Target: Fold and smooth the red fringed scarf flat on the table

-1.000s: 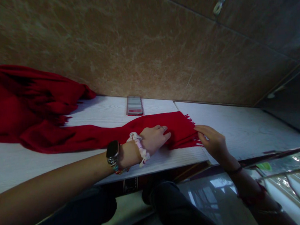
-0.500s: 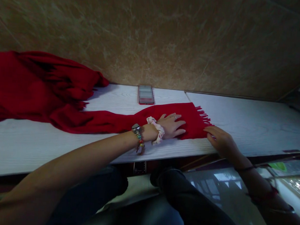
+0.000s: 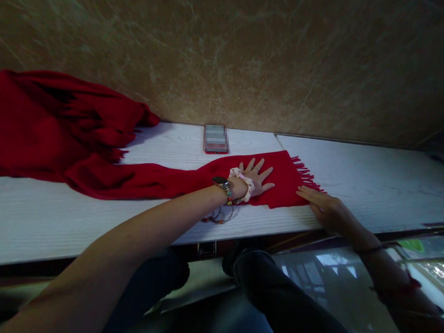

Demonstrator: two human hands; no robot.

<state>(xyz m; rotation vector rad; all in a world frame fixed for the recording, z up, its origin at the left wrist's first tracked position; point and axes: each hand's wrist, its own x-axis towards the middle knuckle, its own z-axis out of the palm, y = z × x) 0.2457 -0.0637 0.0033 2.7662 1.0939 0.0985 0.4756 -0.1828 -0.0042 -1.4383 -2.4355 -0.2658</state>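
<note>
A red fringed scarf [image 3: 162, 180] runs along the white wood-grain surface, bunched in a heap at the left and flattened at its right end. My left hand [image 3: 257, 179] lies on the flattened part with fingers spread, palm down. At the lower right corner of the scarf, near the fringe [image 3: 305, 176], my right hand [image 3: 323, 203] rests with its fingers stretched out over the edge; the thumb is partly hidden under the hand. Neither hand grips the cloth.
Behind the scarf, a phone-like flat object [image 3: 216, 139] with a blurred face lies near the brown marbled wall [image 3: 226, 58]. The white surface [image 3: 368, 182] continues to the right of the fringe. Its front edge is close to my legs [image 3: 272, 281].
My left hand has spread its fingers wider on the scarf. My right hand has gone from pinching the corner to lying flatter on it, and the fringe reaches slightly further right.
</note>
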